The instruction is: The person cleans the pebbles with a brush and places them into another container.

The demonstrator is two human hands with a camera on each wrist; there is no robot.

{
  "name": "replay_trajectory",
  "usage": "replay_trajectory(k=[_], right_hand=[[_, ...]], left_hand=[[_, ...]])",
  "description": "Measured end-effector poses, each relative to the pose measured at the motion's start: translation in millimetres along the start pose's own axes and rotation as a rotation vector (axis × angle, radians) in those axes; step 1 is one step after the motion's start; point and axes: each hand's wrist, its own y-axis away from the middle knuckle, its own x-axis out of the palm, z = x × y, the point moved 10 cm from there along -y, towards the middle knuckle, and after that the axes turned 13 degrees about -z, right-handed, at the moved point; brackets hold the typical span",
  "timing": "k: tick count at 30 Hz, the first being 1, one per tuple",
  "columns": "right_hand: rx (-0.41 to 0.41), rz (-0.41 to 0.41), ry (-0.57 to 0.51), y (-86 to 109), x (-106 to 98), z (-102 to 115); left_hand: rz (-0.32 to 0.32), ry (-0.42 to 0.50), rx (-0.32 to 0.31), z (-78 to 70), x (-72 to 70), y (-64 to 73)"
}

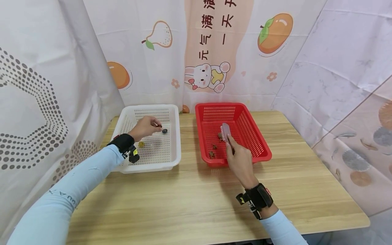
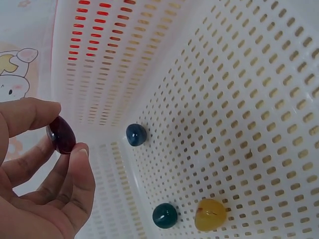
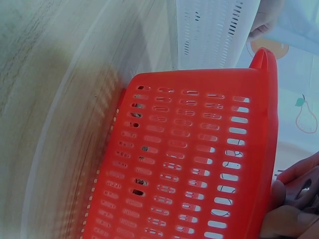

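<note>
My left hand [image 1: 144, 129] is over the white basket [image 1: 177, 143], pinching a glossy dark red stone [image 2: 62, 135] between thumb and fingertips. Below it, on the basket's perforated floor, lie a blue stone [image 2: 136, 135], a dark green stone [image 2: 165, 215] and a yellow stone [image 2: 210, 215]. With my right hand [image 1: 241, 163] I grip a brush [image 1: 226, 130] with pale bristles, held over the near part of the red basket [image 1: 264, 154]. Several small brown pieces [image 1: 212, 154] lie on the red basket's floor, left of the brush. In the right wrist view the basket wall hides most of the brush.
Both baskets stand side by side on a wood-grain table [image 1: 190, 200], with a gap between them. A printed curtain [image 1: 165, 75] hangs right behind them, and more fabric hangs at both sides. The table's front edge lies nearest the body.
</note>
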Motion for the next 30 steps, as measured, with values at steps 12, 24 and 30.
replay_trajectory(k=[12,24,30], right_hand=[[0.002,0.004,0.01,-0.2,0.4,-0.6],[-0.023,-0.017,0.003,-0.8,-1.3,1.7],[-0.011,-0.005,0.001,-0.1,-0.8,-0.1]], left_hand=[[0.002,-0.059,0.009,7.4,3.9,1.8],[0.022,-0.121,0.08,8.5,11.5,2.6],[0.032,-0.135,0.084,10.1,13.8,2.0]])
